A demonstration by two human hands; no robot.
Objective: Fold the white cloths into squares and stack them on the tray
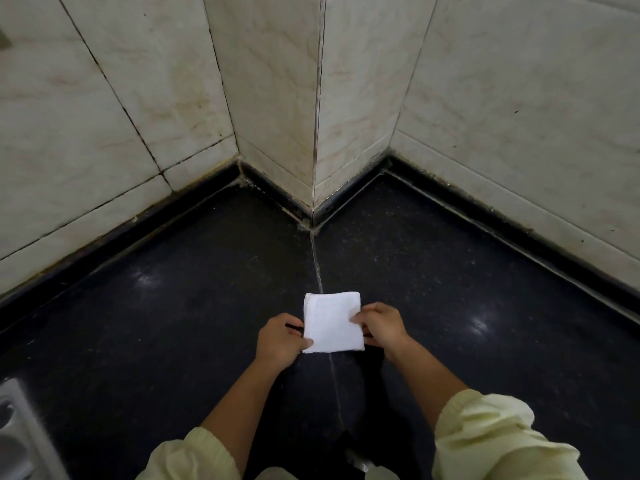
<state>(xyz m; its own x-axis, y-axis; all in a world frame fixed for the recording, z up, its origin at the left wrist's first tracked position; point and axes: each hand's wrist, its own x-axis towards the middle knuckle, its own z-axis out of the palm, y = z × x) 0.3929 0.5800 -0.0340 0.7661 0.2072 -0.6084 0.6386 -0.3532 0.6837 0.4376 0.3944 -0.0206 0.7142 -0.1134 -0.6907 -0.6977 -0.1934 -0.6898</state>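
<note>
My left hand (280,341) and right hand (380,328) pinch the folded white cloth (333,322) over the dark counter's seam (335,382), squared, I judge; next it goes onto a tray I can't identify.

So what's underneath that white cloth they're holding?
The folded cloth, held by the left hand and right hand, sits over the dark counter, across a pale seam. Anything directly beneath is covered; whether it touches the counter can't be told.

cloth (333,322) between hands, on counter (173,306)
</note>
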